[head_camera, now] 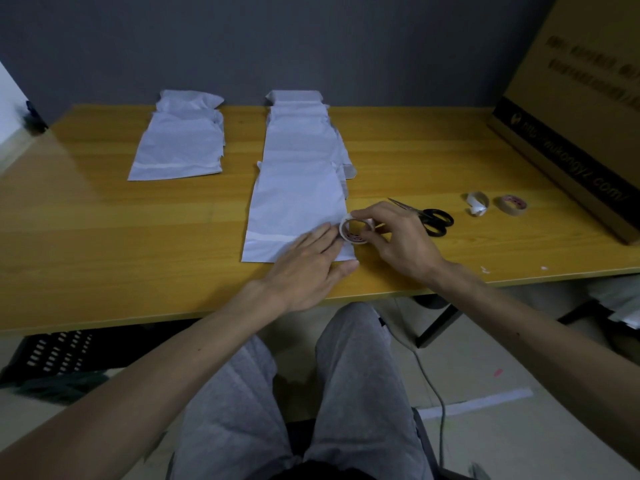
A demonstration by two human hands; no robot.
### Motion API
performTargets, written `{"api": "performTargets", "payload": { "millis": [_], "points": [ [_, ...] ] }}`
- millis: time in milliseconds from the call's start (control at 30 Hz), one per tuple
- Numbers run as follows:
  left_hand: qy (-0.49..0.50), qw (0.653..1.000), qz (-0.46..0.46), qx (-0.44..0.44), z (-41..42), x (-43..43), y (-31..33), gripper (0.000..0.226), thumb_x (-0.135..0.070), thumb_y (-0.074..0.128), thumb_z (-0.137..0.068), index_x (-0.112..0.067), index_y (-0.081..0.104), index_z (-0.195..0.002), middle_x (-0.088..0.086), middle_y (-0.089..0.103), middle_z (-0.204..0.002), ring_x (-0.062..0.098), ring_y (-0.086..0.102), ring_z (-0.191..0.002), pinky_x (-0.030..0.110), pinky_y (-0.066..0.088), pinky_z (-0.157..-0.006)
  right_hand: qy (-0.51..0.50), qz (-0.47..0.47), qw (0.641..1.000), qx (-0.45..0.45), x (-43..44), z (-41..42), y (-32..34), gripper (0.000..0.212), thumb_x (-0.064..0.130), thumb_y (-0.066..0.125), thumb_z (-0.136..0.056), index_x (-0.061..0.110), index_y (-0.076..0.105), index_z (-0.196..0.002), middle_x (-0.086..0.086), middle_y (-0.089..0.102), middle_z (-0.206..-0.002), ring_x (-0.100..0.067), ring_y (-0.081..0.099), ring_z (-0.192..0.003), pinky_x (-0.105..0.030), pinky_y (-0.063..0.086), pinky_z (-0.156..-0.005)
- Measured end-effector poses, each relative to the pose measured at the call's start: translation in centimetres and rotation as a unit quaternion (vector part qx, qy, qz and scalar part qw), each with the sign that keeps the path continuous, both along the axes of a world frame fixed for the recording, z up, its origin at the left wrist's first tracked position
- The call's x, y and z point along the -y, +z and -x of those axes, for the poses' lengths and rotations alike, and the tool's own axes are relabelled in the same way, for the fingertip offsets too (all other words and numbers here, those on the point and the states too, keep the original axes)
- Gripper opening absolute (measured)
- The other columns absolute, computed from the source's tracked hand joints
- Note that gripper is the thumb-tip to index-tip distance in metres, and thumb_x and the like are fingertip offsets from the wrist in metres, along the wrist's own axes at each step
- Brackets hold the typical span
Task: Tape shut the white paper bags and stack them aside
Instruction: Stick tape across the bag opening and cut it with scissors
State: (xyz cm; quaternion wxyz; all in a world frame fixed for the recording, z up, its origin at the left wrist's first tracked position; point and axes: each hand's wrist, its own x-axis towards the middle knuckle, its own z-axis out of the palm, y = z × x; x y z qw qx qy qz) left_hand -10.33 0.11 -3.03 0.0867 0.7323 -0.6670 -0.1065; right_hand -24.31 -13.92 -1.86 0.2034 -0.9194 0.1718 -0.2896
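A white paper bag (294, 202) lies flat at the table's middle on a pile of further bags (298, 109) that reaches to the back edge. A strip of tape runs across its near end. My left hand (308, 265) presses flat on that end, fingers straight, at the bag's right corner. My right hand (394, 237) grips a small roll of tape (355, 230) right at that corner, touching the left fingertips. A second pile of white bags (180, 147) lies at the back left.
Black-handled scissors (429, 216) lie just right of my right hand. Farther right sit a used tape core (477, 202) and a brown tape roll (510, 204). A big cardboard box (571, 126) fills the table's right end. The wooden table (121, 237) ends at my lap.
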Motion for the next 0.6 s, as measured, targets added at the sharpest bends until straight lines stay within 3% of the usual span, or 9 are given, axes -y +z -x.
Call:
{"api": "performTargets", "payload": {
  "millis": [100,267,600],
  "points": [
    [-0.011,1.0,-0.026,-0.001,-0.2,0.0,0.2,0.069,-0.056,0.015,-0.098,-0.017,0.003,-0.154,-0.004,0.001,-0.162,0.007,-0.004,-0.147,0.026,-0.003,-0.12,0.007,-0.014,1.0,0.0,0.2,0.4,0.0,0.024,0.007,0.064,-0.09,0.011,0.068,-0.113,0.002,0.066,-0.105,-0.005,0.059,-0.094,-0.014,0.049,-0.081],
    [-0.019,0.998,-0.052,0.02,-0.1,-0.2,0.5,0.071,-0.057,0.012,-0.097,-0.016,-0.002,-0.154,-0.003,-0.005,-0.162,0.007,-0.008,-0.147,0.025,-0.007,-0.119,0.025,0.04,0.999,-0.011,0.6,0.4,0.1,0.025,-0.001,0.062,-0.088,0.006,0.069,-0.111,-0.008,0.069,-0.104,-0.015,0.062,-0.093,-0.015,0.046,-0.083],
    [-0.023,0.997,-0.071,0.009,-0.4,-0.1,0.4,0.074,-0.06,0.008,-0.094,-0.019,-0.003,-0.154,-0.005,-0.009,-0.161,0.005,-0.012,-0.146,0.027,-0.007,-0.119,0.024,0.065,0.997,-0.023,1.2,0.9,0.5,0.027,-0.004,0.063,-0.086,0.006,0.07,-0.109,-0.008,0.069,-0.103,-0.016,0.063,-0.093,-0.015,0.045,-0.083]
  ]
}}
